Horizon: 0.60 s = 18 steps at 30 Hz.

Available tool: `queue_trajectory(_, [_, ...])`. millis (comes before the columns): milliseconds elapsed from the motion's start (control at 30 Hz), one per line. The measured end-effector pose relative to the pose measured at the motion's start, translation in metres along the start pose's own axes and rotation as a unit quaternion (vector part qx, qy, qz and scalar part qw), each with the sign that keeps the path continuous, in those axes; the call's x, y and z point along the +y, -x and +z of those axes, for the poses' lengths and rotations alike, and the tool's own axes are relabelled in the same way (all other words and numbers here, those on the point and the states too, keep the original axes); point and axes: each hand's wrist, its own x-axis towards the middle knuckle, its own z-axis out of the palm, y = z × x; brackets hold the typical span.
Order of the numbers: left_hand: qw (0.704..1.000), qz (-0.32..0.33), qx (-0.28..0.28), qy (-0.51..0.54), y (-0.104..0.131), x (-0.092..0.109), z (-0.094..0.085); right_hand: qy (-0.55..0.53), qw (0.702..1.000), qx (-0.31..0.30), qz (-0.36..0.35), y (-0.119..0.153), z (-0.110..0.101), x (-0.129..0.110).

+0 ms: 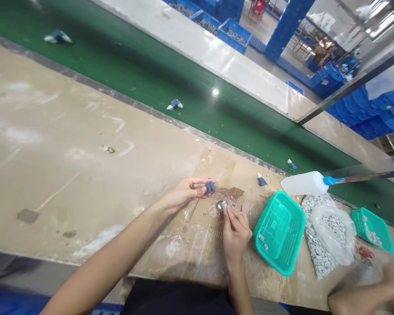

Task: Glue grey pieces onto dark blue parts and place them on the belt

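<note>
The left hand [184, 192] pinches a blue piece [209, 187] just above the table [68, 175]; the right hand [234, 227] is closed on a small metal part [221, 206] (details too small to tell). Either could slip among the loose bits [228, 199] beneath.

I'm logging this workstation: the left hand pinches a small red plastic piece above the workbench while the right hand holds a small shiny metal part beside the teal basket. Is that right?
Not quite: the small plastic piece pinched by the left hand is dark blue, not red, as the head view shows. The rest holds: the right hand holds a small shiny metal part beside the teal mesh plastic basket on the worn brown workbench.
</note>
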Motion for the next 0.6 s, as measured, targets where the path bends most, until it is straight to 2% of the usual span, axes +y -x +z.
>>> queue_trajectory(100, [1.0,0.023,-0.004,0.002,0.0017,0.0004,0.0024,0.021,0.999,-0.003,-0.027,0.0004,0.0001,0.0004])
queue_trajectory(267, [0.997,0.071,0.041,-0.015,0.0026,0.0037,0.0045,0.052,0.997,-0.012,-0.058,-0.0008,-0.0004,-0.0026])
queue_trajectory(600, [0.995,0.069,0.043,-0.055,0.0069,0.0036,0.0045,0.063,0.995,-0.019,-0.081,0.0004,0.0025,-0.0047])
